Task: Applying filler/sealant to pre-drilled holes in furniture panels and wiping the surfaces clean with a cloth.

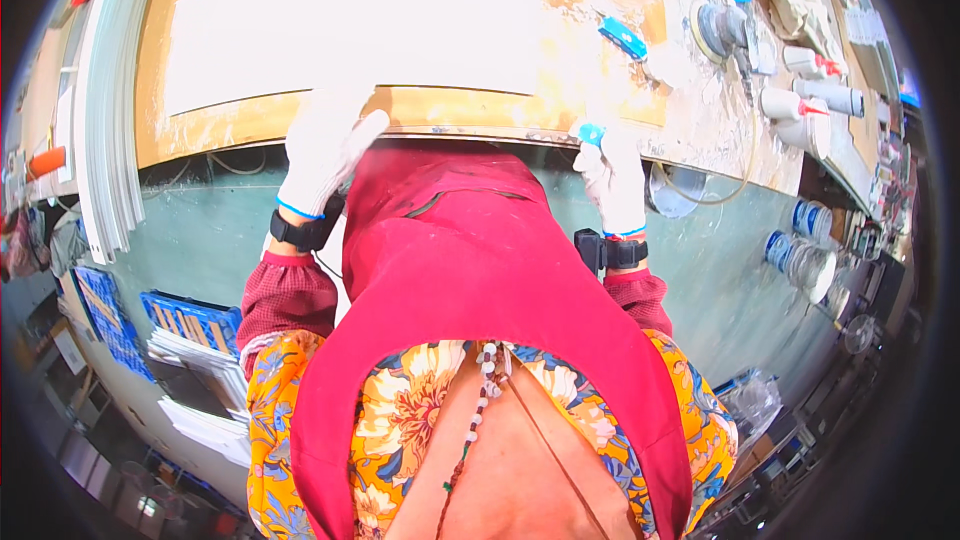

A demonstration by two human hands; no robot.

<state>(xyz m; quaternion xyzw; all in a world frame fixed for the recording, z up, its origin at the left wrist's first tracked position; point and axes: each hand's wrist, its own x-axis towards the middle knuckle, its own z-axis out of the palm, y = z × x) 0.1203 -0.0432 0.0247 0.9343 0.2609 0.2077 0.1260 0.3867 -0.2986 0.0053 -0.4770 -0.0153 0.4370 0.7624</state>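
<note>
A large white flat panel (pixel 360 20) lies on the paint-marked wooden workbench (pixel 480 105) in front of me. My left hand (pixel 325 145), in a white knit glove, rests at the panel's near left edge. Its thumb stands out to the right, apart from the fingers, which fade into glare; nothing shows in its grasp. By the bench's front edge, right of the panel, my gloved right hand (pixel 612 180) is closed around a small blue object (pixel 592 133). Only the blue end shows, so its kind is unclear.
A blue hand tool (pixel 622 38) and a grey sander (pixel 722 30) with a hose lie on the bench's right side. White bottles with red tips (pixel 795 103) stand farther right. White strips (pixel 112 110) are stacked at left. Paint buckets (pixel 805 265) stand on the floor at right.
</note>
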